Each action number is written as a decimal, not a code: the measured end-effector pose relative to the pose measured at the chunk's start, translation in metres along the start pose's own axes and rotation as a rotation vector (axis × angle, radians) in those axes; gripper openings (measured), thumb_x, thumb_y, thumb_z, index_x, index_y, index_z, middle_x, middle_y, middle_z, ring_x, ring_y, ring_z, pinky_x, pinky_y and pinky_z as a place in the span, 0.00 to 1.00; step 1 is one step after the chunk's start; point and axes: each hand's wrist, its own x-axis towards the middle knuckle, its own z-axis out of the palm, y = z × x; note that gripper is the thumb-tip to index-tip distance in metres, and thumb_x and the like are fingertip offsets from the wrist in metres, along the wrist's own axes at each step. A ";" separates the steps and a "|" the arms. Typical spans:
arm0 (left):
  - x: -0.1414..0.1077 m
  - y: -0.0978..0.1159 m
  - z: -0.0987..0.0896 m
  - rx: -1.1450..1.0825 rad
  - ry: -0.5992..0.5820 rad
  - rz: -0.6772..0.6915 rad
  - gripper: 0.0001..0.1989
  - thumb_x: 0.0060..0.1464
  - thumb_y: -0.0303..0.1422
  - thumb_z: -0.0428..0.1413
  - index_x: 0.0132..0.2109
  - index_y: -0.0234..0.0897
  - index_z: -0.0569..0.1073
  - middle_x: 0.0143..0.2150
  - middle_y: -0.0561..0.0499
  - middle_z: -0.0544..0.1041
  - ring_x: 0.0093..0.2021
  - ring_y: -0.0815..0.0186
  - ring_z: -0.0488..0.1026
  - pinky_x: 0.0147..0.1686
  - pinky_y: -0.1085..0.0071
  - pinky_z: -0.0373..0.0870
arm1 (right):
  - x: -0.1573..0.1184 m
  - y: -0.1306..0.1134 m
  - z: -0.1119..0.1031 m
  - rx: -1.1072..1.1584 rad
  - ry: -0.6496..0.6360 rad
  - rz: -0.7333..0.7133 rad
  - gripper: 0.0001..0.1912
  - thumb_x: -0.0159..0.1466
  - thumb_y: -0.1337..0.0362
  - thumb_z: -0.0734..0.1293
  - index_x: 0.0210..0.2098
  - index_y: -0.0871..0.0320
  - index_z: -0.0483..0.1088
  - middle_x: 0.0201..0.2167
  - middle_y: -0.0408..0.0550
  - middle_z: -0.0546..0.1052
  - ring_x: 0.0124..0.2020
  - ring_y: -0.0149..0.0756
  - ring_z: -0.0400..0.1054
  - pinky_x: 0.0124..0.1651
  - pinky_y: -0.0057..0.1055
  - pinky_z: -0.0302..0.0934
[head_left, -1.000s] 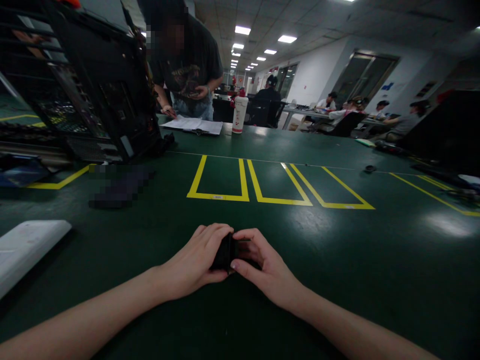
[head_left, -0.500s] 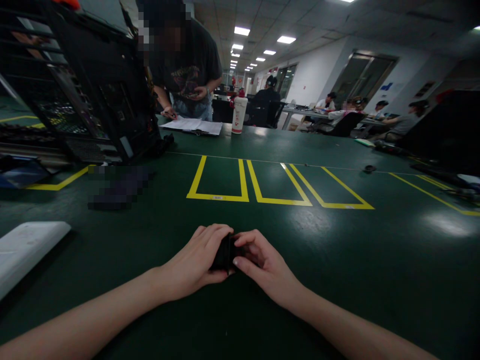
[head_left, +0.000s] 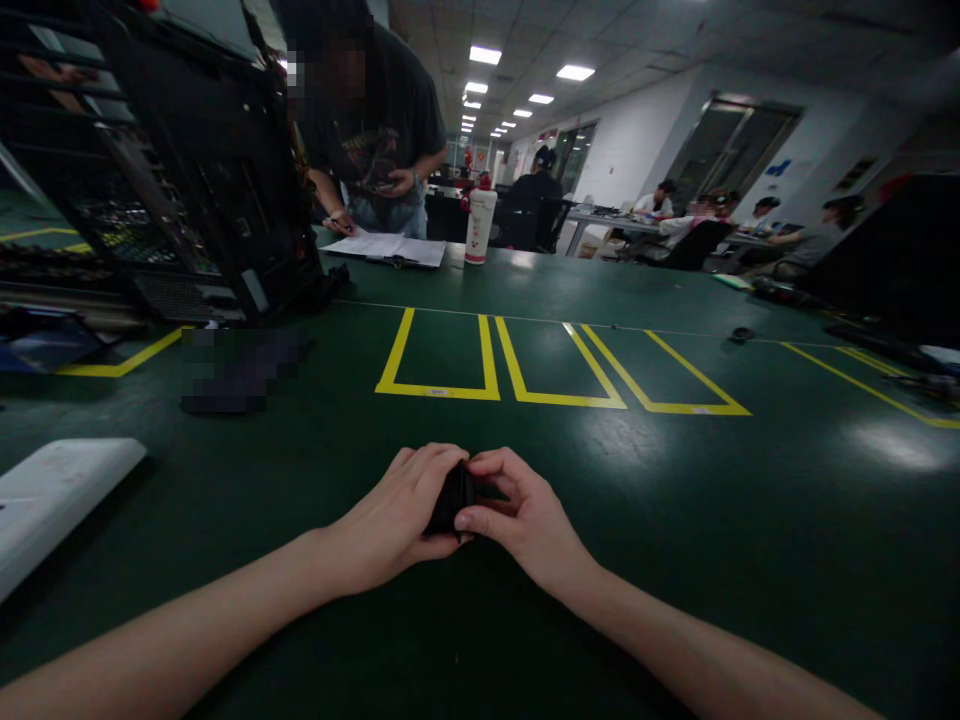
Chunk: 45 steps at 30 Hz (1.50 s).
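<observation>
A small black box-like object [head_left: 451, 498] is held between my two hands, low over the green table [head_left: 705, 560]. My left hand [head_left: 401, 510] is closed around its left side, fingers over the top and thumb below. From the other side, my right hand [head_left: 525, 515] is closed on its right edge, with thumb and fingertips against it. Much of the object is hidden by my fingers, so I cannot tell its exact kind.
An open computer case [head_left: 217, 190] stands at the left, with a white device [head_left: 60, 500] nearer me. Yellow tape outlines [head_left: 439, 392] mark the table. Beyond are a white cup [head_left: 480, 228], papers [head_left: 390, 248] and a person [head_left: 382, 130] standing. A dark monitor-like shape [head_left: 892, 260] is at right.
My right hand has moved slightly left, and its thumb and fingers have closed on the black object's right edge. My left hand keeps its hold.
</observation>
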 end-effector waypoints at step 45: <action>-0.003 0.002 -0.001 0.075 -0.008 0.072 0.31 0.53 0.27 0.56 0.58 0.40 0.48 0.56 0.41 0.61 0.55 0.54 0.59 0.52 0.55 0.59 | -0.009 -0.001 -0.003 0.043 -0.096 -0.040 0.11 0.58 0.70 0.66 0.40 0.52 0.66 0.43 0.43 0.67 0.46 0.34 0.67 0.50 0.36 0.64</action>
